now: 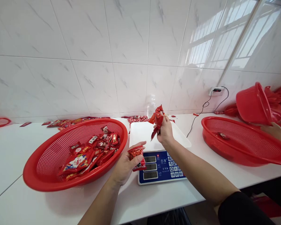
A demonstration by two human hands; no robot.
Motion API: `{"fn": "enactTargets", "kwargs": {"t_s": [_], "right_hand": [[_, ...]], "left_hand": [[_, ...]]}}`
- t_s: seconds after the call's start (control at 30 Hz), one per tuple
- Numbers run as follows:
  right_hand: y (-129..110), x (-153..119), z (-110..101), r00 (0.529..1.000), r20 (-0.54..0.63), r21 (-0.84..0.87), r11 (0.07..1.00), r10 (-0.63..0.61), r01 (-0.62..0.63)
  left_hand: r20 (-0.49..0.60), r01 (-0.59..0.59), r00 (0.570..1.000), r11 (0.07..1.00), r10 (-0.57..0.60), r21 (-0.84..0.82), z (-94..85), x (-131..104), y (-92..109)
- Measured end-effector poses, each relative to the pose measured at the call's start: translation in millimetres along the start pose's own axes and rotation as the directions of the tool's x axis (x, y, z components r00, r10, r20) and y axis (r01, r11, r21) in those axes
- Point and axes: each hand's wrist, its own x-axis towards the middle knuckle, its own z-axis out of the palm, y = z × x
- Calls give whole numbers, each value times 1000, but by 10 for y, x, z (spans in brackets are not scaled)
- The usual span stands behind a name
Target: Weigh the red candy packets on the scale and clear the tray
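Observation:
My left hand (125,165) is closed on a small red snack packet (137,157) with a clear window, in front of the scale's left edge. Above the white pan (140,132) of the digital scale (162,168), my right hand (166,129) grips a bunch of red snack packets (158,115); their exact number is hidden by the fingers. To the left stands a red perforated basket (42,156) with many red and brown wrapped packets (93,153) in it. The scale's blue panel has three small displays, partly covered by my left hand and right forearm.
Loose red packets (65,122) lie along the tiled wall behind the basket. At right, another red basket (215,153) holds one packet (222,135). Beyond it another person's hand (275,131) holds a tilted red basin (251,106). A black cord runs to the wall socket (216,91).

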Motion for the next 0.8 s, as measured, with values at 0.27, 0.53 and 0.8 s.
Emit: {"fn": "enactTargets", "kwargs": {"t_s": [0.27, 0.53, 0.8], "right_hand": [[121, -208, 204, 995, 37, 106, 990, 88, -91], [143, -164, 238, 995, 65, 101, 992, 71, -77], [-63, 38, 36, 936, 92, 201, 914, 340, -352]], "left_hand": [[100, -120, 990, 959, 97, 255, 72, -20, 11], [58, 25, 998, 1000, -25, -10, 61, -8, -38], [-28, 10, 1000, 996, -12, -94, 18, 17, -83]]}}
